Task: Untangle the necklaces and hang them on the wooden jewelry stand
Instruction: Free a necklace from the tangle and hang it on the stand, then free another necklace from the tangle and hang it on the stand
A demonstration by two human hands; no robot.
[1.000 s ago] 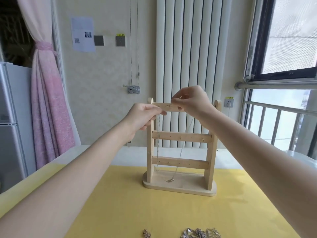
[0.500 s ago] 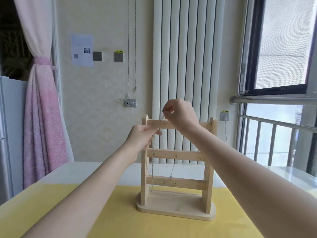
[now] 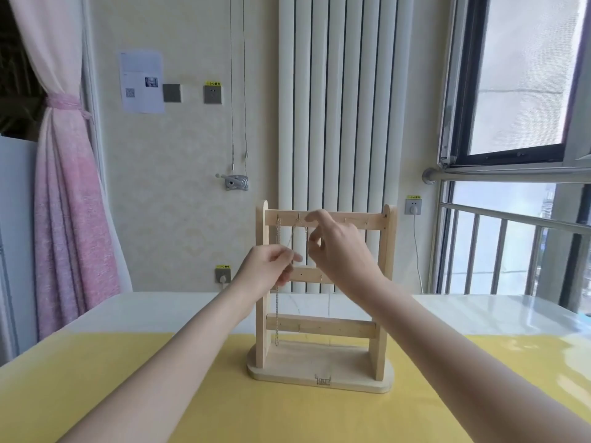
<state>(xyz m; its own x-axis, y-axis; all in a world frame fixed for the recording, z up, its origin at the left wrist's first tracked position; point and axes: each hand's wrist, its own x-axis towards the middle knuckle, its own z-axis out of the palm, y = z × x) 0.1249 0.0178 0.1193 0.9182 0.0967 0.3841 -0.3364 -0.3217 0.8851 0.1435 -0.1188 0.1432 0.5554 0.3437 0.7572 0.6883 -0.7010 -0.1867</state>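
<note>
Necklace point(image 3: 277, 282) hangs on stand point(image 3: 319, 372) beside pinching left hand point(image 3: 268, 273); right hand point(image 3: 335, 251) pinches thin chain point(image 3: 306, 233).

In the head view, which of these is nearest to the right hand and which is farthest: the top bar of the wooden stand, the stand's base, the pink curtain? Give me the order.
From the right hand:
1. Top bar of the wooden stand: nearest, right at the fingertips.
2. Stand's base: below the hand, on the yellow mat.
3. Pink curtain: farthest, at the far left by the wall.
</note>
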